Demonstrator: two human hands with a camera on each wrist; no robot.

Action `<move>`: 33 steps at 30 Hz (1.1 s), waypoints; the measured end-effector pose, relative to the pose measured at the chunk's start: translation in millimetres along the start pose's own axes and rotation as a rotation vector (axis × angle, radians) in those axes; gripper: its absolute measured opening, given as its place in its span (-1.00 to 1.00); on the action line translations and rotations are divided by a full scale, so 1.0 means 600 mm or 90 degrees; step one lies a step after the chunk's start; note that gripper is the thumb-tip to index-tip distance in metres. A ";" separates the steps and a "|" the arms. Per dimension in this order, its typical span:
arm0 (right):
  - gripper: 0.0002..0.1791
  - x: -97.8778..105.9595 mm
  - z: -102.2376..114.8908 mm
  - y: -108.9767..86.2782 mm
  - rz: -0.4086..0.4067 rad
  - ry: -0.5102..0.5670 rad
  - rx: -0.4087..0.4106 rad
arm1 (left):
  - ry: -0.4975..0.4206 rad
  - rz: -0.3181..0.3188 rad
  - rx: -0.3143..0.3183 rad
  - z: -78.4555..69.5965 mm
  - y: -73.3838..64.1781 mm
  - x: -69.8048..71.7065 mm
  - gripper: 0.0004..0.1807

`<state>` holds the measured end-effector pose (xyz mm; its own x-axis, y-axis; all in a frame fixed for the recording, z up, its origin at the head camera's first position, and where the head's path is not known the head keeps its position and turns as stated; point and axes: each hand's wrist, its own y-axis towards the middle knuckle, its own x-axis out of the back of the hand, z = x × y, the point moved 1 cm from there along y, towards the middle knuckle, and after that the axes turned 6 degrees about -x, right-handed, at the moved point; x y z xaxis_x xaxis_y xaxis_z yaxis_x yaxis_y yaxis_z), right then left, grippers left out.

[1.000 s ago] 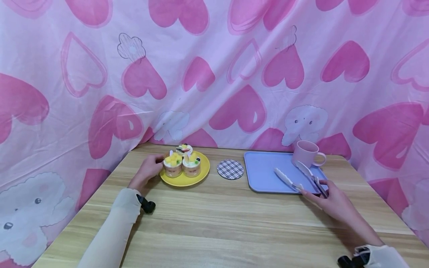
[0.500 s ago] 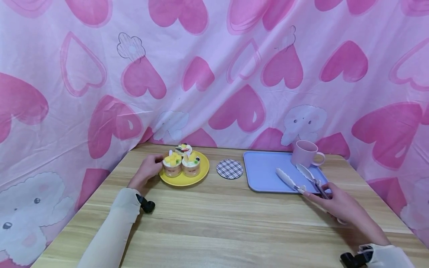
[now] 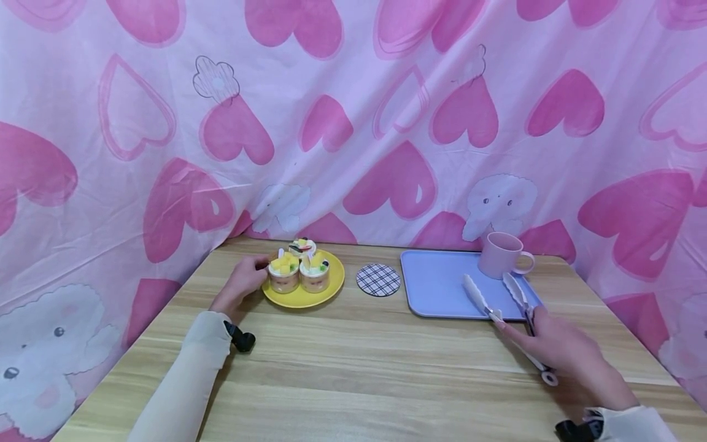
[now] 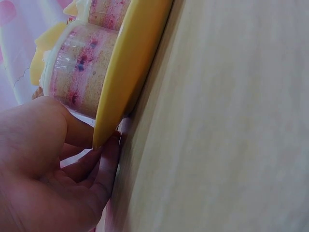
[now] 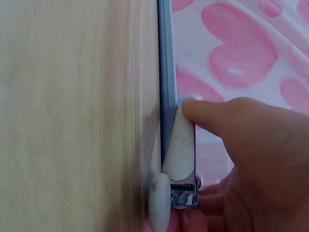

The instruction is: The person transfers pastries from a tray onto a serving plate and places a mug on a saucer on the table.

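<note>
On the left of the table, my left hand (image 3: 243, 279) grips the rim of a yellow plate (image 3: 304, 301). In the left wrist view, the thumb lies over the rim and the fingers (image 4: 107, 166) reach under it. Three clear dessert cups (image 3: 315, 281) with cake layers, cream and fruit stand on the plate. At the right, my right hand (image 3: 571, 350) holds a pair of tongs (image 3: 477, 296) with white tips and handles. The tongs' arms are spread, their tips over the blue tray (image 3: 433, 282). In the right wrist view, the thumb (image 5: 207, 113) presses a white handle (image 5: 181, 152).
A pink mug (image 3: 499, 256) stands at the tray's back right, its handle to the right. Between plate and tray lies a round checked coaster (image 3: 378, 280). A pink heart-print curtain (image 3: 386, 123) hangs directly behind the wooden table (image 3: 353, 368).
The tongs have swung round in my right hand; their tips have shifted right and the handle end now shows below the hand. The left hand, plate and cups have stayed put.
</note>
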<state>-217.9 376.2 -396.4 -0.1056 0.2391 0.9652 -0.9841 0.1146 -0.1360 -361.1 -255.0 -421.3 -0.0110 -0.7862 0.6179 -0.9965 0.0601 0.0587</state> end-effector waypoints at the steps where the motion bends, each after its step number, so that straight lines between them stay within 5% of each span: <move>1: 0.31 0.000 0.002 0.000 0.006 0.003 -0.005 | -0.005 0.001 0.002 0.000 0.000 0.000 -0.32; 7: 0.45 -0.001 0.000 0.006 0.026 0.022 -0.024 | 0.003 0.003 0.002 -0.002 0.002 0.000 -0.31; 21: 0.42 0.012 -0.006 0.012 0.029 0.047 -0.028 | 0.005 0.004 0.029 -0.007 0.001 0.007 -0.28; 28: 0.22 0.035 -0.010 0.021 -0.061 0.126 -0.019 | -0.059 -0.015 0.054 -0.015 0.000 0.013 -0.40; 33: -0.24 0.040 -0.024 0.040 -0.208 0.195 0.061 | -0.037 -0.071 -0.017 -0.026 -0.005 0.020 -0.45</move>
<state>-242.2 398.5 -379.9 0.2450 0.4810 0.8418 -0.9692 0.1444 0.1996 -356.8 -255.1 -401.9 0.0939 -0.8230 0.5602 -0.9893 -0.0139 0.1456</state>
